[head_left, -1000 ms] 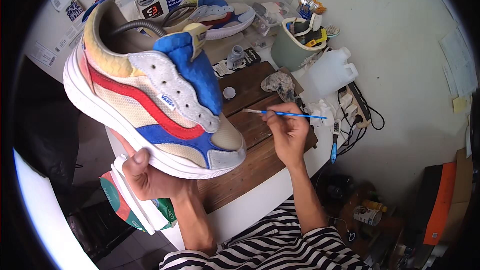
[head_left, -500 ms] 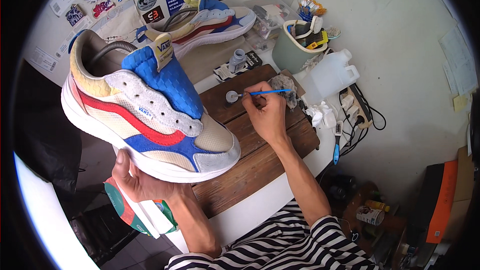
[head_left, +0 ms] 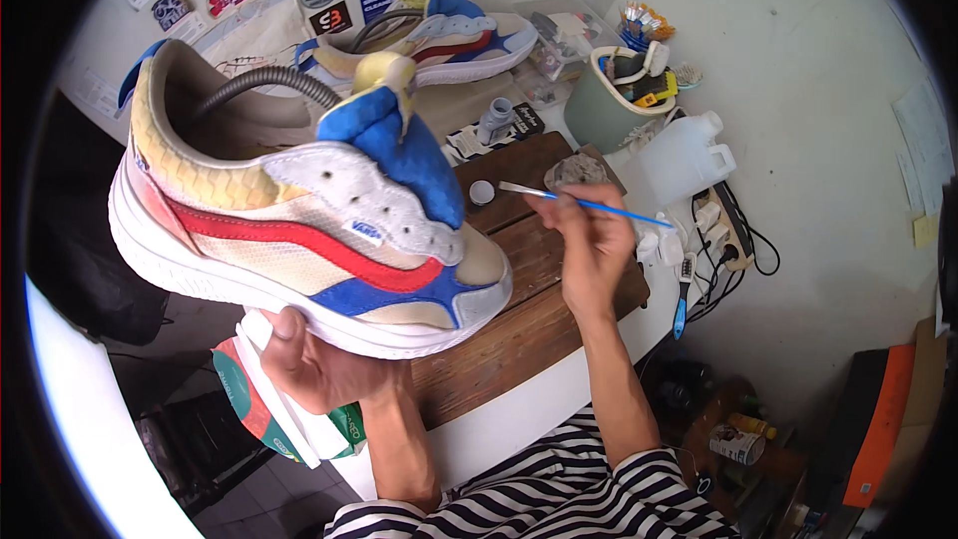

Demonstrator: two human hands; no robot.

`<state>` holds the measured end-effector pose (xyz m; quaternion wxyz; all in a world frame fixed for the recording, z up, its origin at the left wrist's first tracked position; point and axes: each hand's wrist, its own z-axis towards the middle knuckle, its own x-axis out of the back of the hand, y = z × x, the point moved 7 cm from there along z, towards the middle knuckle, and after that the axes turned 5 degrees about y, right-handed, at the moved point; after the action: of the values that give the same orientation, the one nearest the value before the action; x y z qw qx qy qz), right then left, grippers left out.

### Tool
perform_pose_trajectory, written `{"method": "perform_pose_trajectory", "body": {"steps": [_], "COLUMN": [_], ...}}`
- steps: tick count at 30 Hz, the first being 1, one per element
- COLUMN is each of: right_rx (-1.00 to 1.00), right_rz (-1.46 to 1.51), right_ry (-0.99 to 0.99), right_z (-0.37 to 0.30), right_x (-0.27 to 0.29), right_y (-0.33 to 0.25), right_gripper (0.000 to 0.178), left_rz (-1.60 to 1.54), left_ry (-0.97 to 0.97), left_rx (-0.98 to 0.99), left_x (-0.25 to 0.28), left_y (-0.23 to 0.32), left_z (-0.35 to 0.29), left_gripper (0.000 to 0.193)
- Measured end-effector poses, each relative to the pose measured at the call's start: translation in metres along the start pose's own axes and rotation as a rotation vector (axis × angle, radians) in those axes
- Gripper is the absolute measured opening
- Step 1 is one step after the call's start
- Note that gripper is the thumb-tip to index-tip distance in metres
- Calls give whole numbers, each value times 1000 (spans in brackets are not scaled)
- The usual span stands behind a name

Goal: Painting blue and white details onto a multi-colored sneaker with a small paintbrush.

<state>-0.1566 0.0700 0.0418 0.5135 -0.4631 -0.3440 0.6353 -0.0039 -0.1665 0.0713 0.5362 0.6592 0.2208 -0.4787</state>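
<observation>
A sneaker (head_left: 230,255) with beige mesh, a red stripe, blue overlays and a white sole is held up, tilted, at the left. My left hand (head_left: 329,369) grips its sole from below, thumb on the near side. A curved grey spring-like shoe tree (head_left: 264,85) sits inside the shoe. My right hand (head_left: 597,250) pinches a thin paintbrush (head_left: 624,212) with a blue handle, its pale bristles pointing left toward the shoe. Left of the bristles, apart from them, a small round cap (head_left: 481,193) with white stuff in it rests on the wooden board (head_left: 519,329).
The matching sneaker (head_left: 449,65) stands behind. An uncapped small bottle (head_left: 496,122) is at the board's far edge. Further right are a grey-green bucket (head_left: 599,115) of brushes, a white jug (head_left: 684,155), a crumpled grey rag (head_left: 576,172) and a power strip (head_left: 733,225) with cables.
My right hand has drawn the paintbrush out of the cap and moved right. My left hand has turned and tilted the sneaker, bringing it a little to the right.
</observation>
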Motion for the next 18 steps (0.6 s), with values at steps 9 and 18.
{"method": "perform_pose_trajectory", "body": {"steps": [9, 18], "right_rx": [330, 396], "right_rz": [267, 234], "right_ry": [-252, -296], "right_z": [-54, -61], "right_x": [-2, -7], "right_y": [-105, -117], "right_gripper": [17, 19], "left_rz": [-209, -343], "left_ry": [-403, -527], "left_rx": [106, 276], "left_x": [-29, -30], "left_y": [-2, 3], "left_z": [-42, -63], "left_gripper": [80, 82]}}
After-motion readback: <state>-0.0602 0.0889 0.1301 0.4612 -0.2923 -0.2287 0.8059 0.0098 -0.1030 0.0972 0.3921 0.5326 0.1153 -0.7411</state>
